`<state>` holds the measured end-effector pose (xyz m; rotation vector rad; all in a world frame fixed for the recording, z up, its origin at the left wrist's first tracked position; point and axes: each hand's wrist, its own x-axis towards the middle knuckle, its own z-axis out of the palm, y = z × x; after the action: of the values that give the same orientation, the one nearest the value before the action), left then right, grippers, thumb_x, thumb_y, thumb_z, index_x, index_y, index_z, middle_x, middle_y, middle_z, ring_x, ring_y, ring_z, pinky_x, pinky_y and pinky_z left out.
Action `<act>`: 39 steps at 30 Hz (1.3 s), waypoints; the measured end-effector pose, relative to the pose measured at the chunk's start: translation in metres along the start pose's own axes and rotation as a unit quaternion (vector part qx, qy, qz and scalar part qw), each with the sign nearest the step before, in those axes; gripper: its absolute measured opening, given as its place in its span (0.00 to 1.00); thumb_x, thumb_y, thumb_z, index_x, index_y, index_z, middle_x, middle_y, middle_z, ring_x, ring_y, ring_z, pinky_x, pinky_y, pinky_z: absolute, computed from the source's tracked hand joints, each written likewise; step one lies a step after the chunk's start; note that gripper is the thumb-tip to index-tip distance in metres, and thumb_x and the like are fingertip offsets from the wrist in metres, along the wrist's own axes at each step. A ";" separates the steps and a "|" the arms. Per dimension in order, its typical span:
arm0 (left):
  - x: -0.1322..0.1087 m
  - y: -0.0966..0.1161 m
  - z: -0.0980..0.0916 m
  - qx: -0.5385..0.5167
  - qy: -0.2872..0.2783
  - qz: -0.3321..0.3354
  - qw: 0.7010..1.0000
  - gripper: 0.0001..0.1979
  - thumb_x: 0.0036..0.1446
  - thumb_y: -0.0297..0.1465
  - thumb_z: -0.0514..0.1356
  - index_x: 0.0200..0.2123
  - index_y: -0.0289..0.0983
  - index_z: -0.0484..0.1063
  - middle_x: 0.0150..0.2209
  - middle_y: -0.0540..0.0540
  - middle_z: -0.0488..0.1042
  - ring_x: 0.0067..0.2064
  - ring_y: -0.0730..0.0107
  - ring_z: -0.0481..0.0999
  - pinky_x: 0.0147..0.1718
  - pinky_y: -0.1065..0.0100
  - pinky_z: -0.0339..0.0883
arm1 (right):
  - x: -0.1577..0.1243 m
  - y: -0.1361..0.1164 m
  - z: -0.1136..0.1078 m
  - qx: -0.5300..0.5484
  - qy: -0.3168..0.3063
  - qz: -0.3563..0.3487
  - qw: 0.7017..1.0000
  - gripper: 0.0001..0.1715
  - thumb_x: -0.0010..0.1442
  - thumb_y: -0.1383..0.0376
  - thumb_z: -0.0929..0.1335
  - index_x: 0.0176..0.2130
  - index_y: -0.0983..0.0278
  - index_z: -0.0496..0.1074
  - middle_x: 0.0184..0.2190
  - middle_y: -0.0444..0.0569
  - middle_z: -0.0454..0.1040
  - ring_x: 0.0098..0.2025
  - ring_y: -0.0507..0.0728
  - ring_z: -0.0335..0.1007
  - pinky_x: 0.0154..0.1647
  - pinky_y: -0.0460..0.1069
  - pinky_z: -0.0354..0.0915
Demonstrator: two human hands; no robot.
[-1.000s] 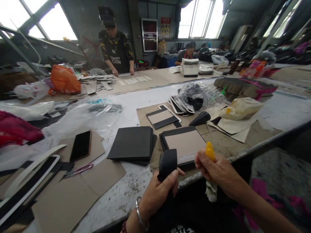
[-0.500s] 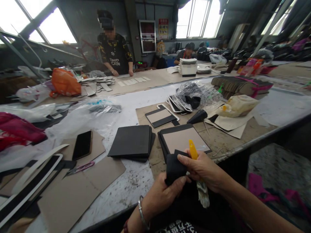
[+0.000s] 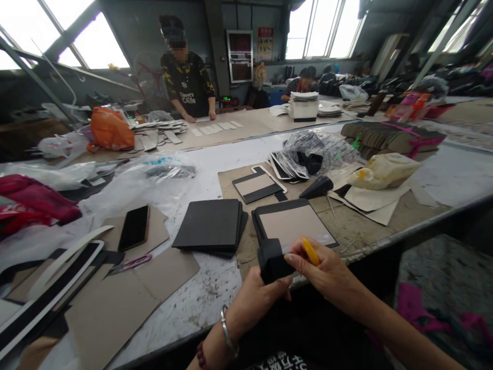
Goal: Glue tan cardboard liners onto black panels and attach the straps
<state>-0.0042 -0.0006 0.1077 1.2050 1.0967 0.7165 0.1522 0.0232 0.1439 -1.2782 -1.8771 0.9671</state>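
Note:
My left hand point(image 3: 256, 300) is closed round a curled, folded black sheet piece point(image 3: 272, 259), its thumb along the lower edge. Gripped in my right hand point(image 3: 321, 267) is a yellow-handled brush point(image 3: 311, 251); its handle points up, and its head is now hidden below the hand. The right thumb and fingertips touch the right edge of the black piece. Just beyond my hands lies a stack of black-edged panels point(image 3: 295, 224), with a beige face on top. To its left sits a stack of plain black panels point(image 3: 208, 223).
At left are a phone point(image 3: 134, 227), pink thread snips point(image 3: 131, 263) and beige cut sheets point(image 3: 127, 303). A black cone point(image 3: 316, 187), a yellowish plastic jug point(image 3: 385, 170) and a plastic-wrapped bundle point(image 3: 319, 149) lie farther back. Across the table stands a co-worker point(image 3: 187, 82).
My right hand has turned, so the yellow handle tilts differently and the crusted brush head has gone from sight. The black piece is curled more and sits slightly left. The view has shifted slightly.

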 end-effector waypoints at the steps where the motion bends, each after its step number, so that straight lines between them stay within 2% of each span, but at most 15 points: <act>1: -0.001 -0.002 -0.003 -0.006 0.001 -0.011 1.000 0.16 0.54 0.38 0.58 0.22 0.33 0.71 0.19 0.52 0.65 0.22 0.77 0.60 0.23 0.72 0.53 | 0.001 0.003 -0.003 0.004 0.013 0.019 1.000 0.13 0.59 0.57 0.62 0.28 0.62 0.64 0.23 0.43 0.64 0.26 0.52 0.62 0.29 0.46 0.61; 5: -0.008 -0.011 -0.013 -0.044 0.021 -0.065 0.997 0.17 0.53 0.42 0.60 0.25 0.32 0.76 0.18 0.52 0.64 0.20 0.79 0.57 0.19 0.73 0.49 | 0.005 0.018 -0.008 -0.008 0.027 0.058 0.998 0.18 0.60 0.51 0.60 0.27 0.61 0.61 0.21 0.42 0.61 0.24 0.52 0.59 0.27 0.47 0.60; 9: -0.013 -0.022 -0.020 -0.113 0.057 -0.125 0.984 0.18 0.47 0.44 0.64 0.31 0.32 0.75 0.24 0.48 0.73 0.22 0.77 0.64 0.23 0.73 0.57 | 0.005 0.034 -0.011 -0.037 0.051 0.082 0.995 0.21 0.59 0.48 0.59 0.29 0.61 0.61 0.22 0.42 0.62 0.24 0.53 0.59 0.27 0.49 0.60; 11: -0.014 -0.026 -0.022 -0.130 0.087 -0.136 0.978 0.19 0.43 0.44 0.66 0.31 0.32 0.73 0.23 0.50 0.72 0.22 0.76 0.65 0.23 0.73 0.59 | 0.003 0.042 -0.016 -0.047 0.075 0.090 0.992 0.21 0.58 0.47 0.60 0.29 0.62 0.62 0.23 0.43 0.63 0.24 0.53 0.59 0.28 0.49 0.59; 14: -0.011 -0.025 -0.025 -0.104 0.128 -0.130 0.978 0.18 0.43 0.43 0.66 0.27 0.33 0.71 0.19 0.54 0.66 0.21 0.77 0.62 0.21 0.74 0.57 | -0.003 0.052 -0.027 0.020 0.037 0.155 0.987 0.20 0.55 0.47 0.63 0.31 0.62 0.62 0.21 0.40 0.60 0.22 0.51 0.56 0.23 0.47 0.56; 17: 0.001 -0.013 -0.026 -0.077 0.160 -0.099 0.979 0.16 0.44 0.41 0.65 0.28 0.33 0.71 0.22 0.53 0.67 0.24 0.76 0.64 0.24 0.74 0.59 | -0.005 0.060 -0.042 0.065 0.000 0.220 0.973 0.23 0.51 0.47 0.66 0.34 0.62 0.63 0.18 0.37 0.56 0.19 0.50 0.52 0.19 0.46 0.52; 21: 0.033 0.009 -0.025 0.000 0.148 -0.062 0.987 0.15 0.44 0.41 0.63 0.25 0.34 0.70 0.17 0.55 0.63 0.20 0.76 0.60 0.22 0.72 0.56 | 0.004 0.072 -0.063 -0.078 0.083 0.179 0.977 0.18 0.49 0.50 0.67 0.30 0.62 0.67 0.21 0.42 0.64 0.23 0.53 0.60 0.26 0.48 0.58; 23: 0.051 0.016 -0.023 0.044 0.158 -0.055 0.985 0.14 0.42 0.40 0.64 0.23 0.34 0.70 0.17 0.54 0.64 0.21 0.75 0.61 0.23 0.70 0.57 | 0.010 0.080 -0.071 -0.145 0.103 0.158 0.971 0.15 0.50 0.52 0.67 0.28 0.62 0.68 0.21 0.44 0.66 0.24 0.54 0.62 0.27 0.49 0.58; 26: 0.069 0.020 -0.021 0.115 0.178 -0.059 0.976 0.13 0.40 0.38 0.64 0.20 0.35 0.69 0.18 0.52 0.66 0.22 0.72 0.62 0.25 0.69 0.57 | 0.016 0.094 -0.076 -0.206 0.095 0.145 0.963 0.14 0.52 0.53 0.66 0.26 0.61 0.66 0.20 0.44 0.68 0.24 0.55 0.63 0.27 0.49 0.57; 29: 0.077 0.015 -0.021 0.165 0.163 -0.072 0.970 0.13 0.43 0.38 0.61 0.17 0.37 0.63 0.14 0.54 0.60 0.20 0.74 0.58 0.22 0.69 0.53 | 0.017 0.107 -0.076 -0.232 0.086 0.135 0.960 0.15 0.53 0.53 0.66 0.25 0.61 0.65 0.20 0.44 0.69 0.24 0.55 0.64 0.26 0.48 0.56; 33: 0.080 0.006 -0.022 0.179 0.157 -0.082 0.968 0.15 0.43 0.39 0.61 0.17 0.37 0.61 0.16 0.55 0.58 0.20 0.75 0.55 0.22 0.70 0.52 | 0.018 0.115 -0.077 -0.235 0.068 0.139 0.960 0.15 0.54 0.54 0.66 0.25 0.61 0.64 0.20 0.43 0.68 0.23 0.53 0.64 0.25 0.48 0.56; 39: 0.085 0.001 -0.023 0.180 0.148 -0.093 0.968 0.16 0.40 0.42 0.62 0.20 0.35 0.65 0.21 0.52 0.63 0.25 0.73 0.60 0.25 0.69 0.55 | 0.021 0.117 -0.082 -0.231 0.035 0.165 0.958 0.15 0.54 0.54 0.66 0.24 0.61 0.64 0.20 0.44 0.68 0.23 0.54 0.64 0.26 0.49 0.56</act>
<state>0.0038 0.0840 0.0856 1.3002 1.6196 0.5777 0.2677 0.0893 0.0884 -1.9240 -1.9361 0.6424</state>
